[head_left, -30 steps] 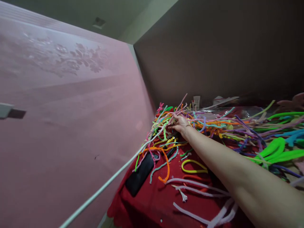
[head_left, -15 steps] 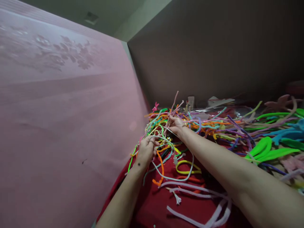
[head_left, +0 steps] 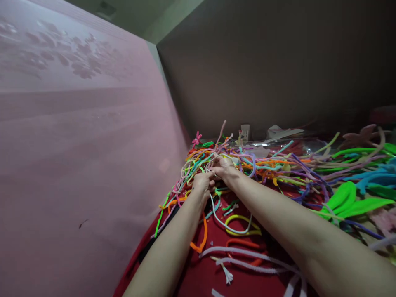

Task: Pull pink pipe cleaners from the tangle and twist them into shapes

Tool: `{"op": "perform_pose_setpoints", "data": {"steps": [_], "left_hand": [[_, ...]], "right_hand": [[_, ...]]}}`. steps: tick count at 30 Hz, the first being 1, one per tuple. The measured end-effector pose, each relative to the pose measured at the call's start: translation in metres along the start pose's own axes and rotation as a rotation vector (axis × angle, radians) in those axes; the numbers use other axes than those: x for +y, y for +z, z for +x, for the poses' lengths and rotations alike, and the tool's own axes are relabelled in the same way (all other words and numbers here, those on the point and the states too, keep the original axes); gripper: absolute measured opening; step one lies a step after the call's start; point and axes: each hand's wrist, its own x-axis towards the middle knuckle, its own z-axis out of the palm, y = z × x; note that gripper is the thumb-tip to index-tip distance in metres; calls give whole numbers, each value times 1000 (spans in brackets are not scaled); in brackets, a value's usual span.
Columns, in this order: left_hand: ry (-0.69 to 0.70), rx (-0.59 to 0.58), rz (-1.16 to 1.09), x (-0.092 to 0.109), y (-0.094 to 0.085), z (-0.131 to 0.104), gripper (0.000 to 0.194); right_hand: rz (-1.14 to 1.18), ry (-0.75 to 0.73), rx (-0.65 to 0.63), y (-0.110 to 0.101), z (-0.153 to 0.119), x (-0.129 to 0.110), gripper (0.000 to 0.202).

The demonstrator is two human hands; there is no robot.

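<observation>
My left hand [head_left: 204, 182] and my right hand [head_left: 225, 169] meet close together over a heap of coloured pipe cleaners. A white cord [head_left: 223, 226] runs from between my hands, loops down over the red cloth and comes up under my right forearm. The fingers of both hands are pinched on it near each other; the exact grip is partly hidden. Pink pipe cleaners [head_left: 221, 134] stick up just behind my right hand. A yellow loop [head_left: 243, 217] and an orange pipe cleaner [head_left: 202, 236] lie below the hands.
Red cloth [head_left: 192, 276] covers the surface. Pale lilac pipe cleaners [head_left: 247, 256] and a small white tassel [head_left: 228, 275] lie in front. Green felt-like leaves [head_left: 348, 202] and many pipe cleaners spread to the right. A pink patterned panel [head_left: 77, 165] rises on the left, a dark wall [head_left: 272, 70] behind.
My left hand has moved up and right to meet my right hand, and its fingers have closed. The white cord's loop has drawn narrower. The view has shifted slightly.
</observation>
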Motion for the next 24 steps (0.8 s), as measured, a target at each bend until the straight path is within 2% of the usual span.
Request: {"op": "perform_pose_setpoints", "data": {"steps": [3, 7, 10, 13, 18, 21, 24], "left_hand": [[-30, -13, -30, 10, -8, 1, 17], [-32, -15, -3, 25, -39, -10, 19], [-50, -12, 47, 29, -68, -23, 17], [-42, -25, 82, 26, -89, -37, 21], [13, -93, 225, 20, -105, -63, 37], [-5, -100, 201, 20, -117, -82, 34], [-15, -39, 176, 19, -137, -105, 28]], "right_hand": [[72, 14, 84, 4, 8, 0, 31], [174, -57, 135, 1, 22, -8, 7], [244, -101, 153, -2, 31, -13, 14], [299, -137, 174, -1, 39, -13, 16], [363, -208, 222, 1, 50, -12, 17], [382, -233, 242, -4, 55, -13, 19], [381, -230, 256, -10, 57, -14, 19]]}}
